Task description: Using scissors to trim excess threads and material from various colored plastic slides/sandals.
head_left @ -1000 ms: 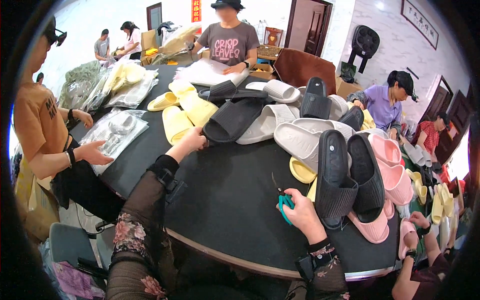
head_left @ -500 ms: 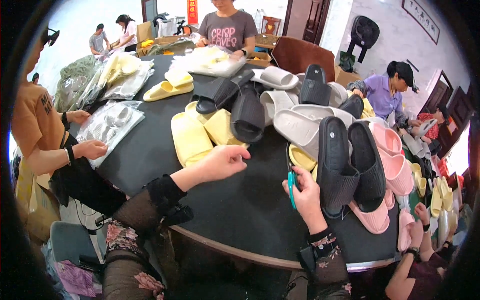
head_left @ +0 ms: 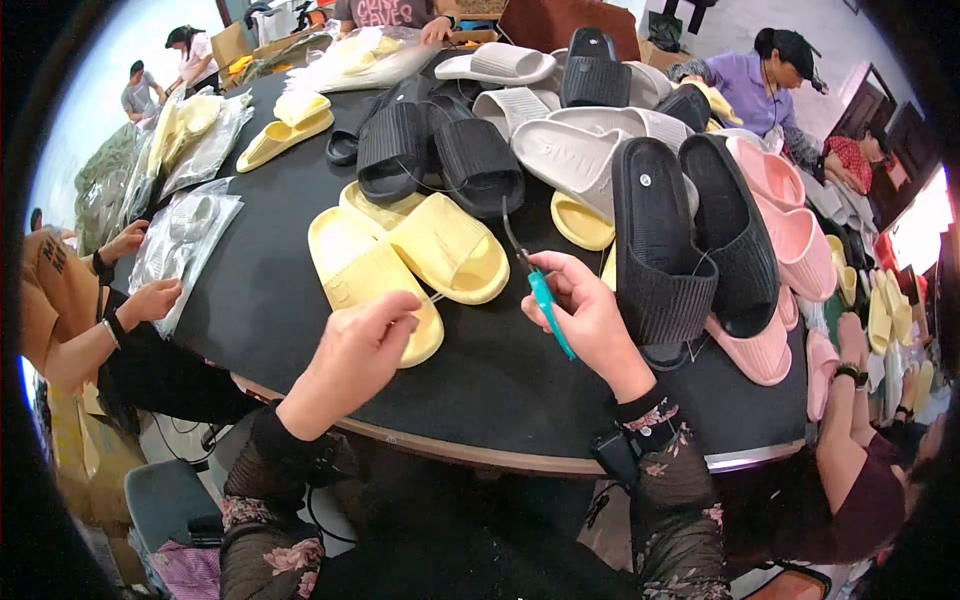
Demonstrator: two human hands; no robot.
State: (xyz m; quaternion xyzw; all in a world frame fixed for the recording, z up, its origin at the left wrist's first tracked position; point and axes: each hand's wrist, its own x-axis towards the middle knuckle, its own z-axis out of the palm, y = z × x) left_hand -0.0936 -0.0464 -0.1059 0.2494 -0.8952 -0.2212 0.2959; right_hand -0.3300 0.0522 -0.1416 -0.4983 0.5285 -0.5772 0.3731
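Note:
My left hand (head_left: 352,350) is closed, thumb and fingertips pinched on a thin pale strand at the front of a pair of yellow slippers (head_left: 455,245). The slippers lie soles down, one angled beside the other. My right hand (head_left: 585,315) grips scissors (head_left: 545,310) with teal handles. Their dark blades point up and away, close to the toe of a black slipper (head_left: 480,160). To the right of that hand, a large black slipper pair (head_left: 655,270) rests on pink slippers (head_left: 755,350), with a thin thread loop showing.
Grey slippers (head_left: 575,160) are heaped behind, on the black tabletop (head_left: 480,400). Far left lie another yellow pair (head_left: 285,130) and clear plastic bags (head_left: 190,230). A person in an orange shirt (head_left: 60,290) handles a bag at the left; others work around the table.
My left hand has come down and left onto the yellow slippers' front. The scissors have moved left and swung up beside them. The view has shifted downward.

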